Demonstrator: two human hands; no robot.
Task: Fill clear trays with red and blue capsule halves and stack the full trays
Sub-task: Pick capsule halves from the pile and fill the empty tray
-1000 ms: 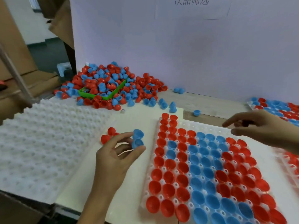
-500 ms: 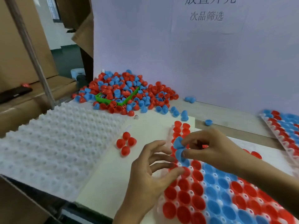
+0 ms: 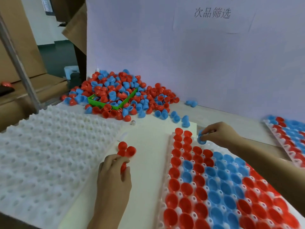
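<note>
The right hand [image 3: 219, 134] pinched a blue capsule half [image 3: 201, 139] just over the clear tray's [image 3: 165, 187] far edge. The left hand [image 3: 113, 172] curled round a red capsule half [image 3: 123, 167], three loose red halves [image 3: 126, 150] just beyond its fingertips.

Clear tray [image 3: 171, 164] lies flat, front right, pockets mostly filled with open-side-up halves: red columns at left, blue band down the middle, red again at right; far-end pockets near the top right corner still bare. Blue half [image 3: 201, 139] pinched over that far end. Three loose red halves [image 3: 126, 150] clustered on the white board just left of the tray, touching each other; one more red half [image 3: 123, 167] held in fingers just below them. Big mixed pile [image 3: 120, 93] of red and blue halves at the back left against the wall. Few blue strays [image 3: 179, 117] between pile and tray. Second filled tray [image 3: 279, 138] at far right edge, tilted.
</note>
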